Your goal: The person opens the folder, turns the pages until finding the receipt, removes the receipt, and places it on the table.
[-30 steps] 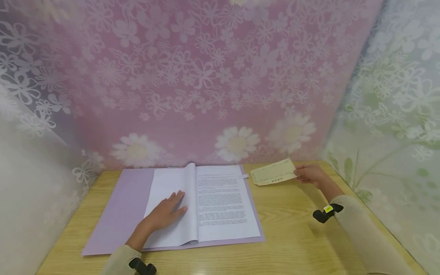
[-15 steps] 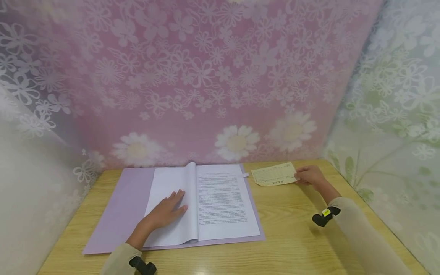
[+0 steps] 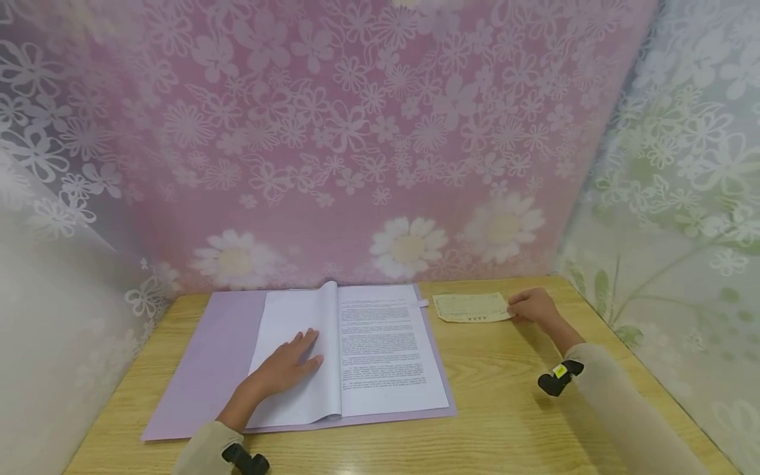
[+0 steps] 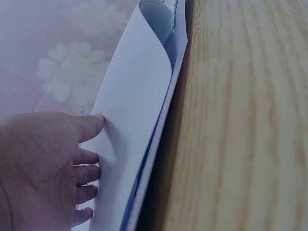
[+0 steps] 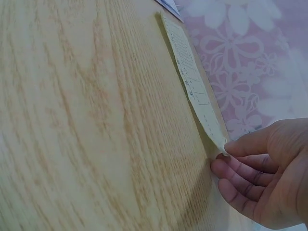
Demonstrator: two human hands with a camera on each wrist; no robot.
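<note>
In the head view my left hand (image 3: 284, 369) rests with spread fingers on the turned-back white pages (image 3: 297, 396) of a document. Printed text covers the right-hand page (image 3: 382, 349), and the sheets lie in an open lilac folder (image 3: 196, 369). The left wrist view has the same fingers flat against the curled pages (image 4: 130, 110). At the back right, my right hand (image 3: 537, 307) pinches the right end of a pale yellow paper slip (image 3: 472, 308) between thumb and fingers. In the right wrist view the slip (image 5: 192, 77) lies low over the table, its pinched corner slightly raised.
Everything is on a light wood table (image 3: 499, 422). A pink floral wall covering (image 3: 332, 165) rises behind it, with pale floral panels at both sides. A small white tab (image 3: 420, 303) sticks out from the folder's right edge toward the slip.
The yellow slip, tilted up a second ago, has been lowered to lie nearly flat on the table, my right hand sinking slightly with it. My left hand has stayed in place.
</note>
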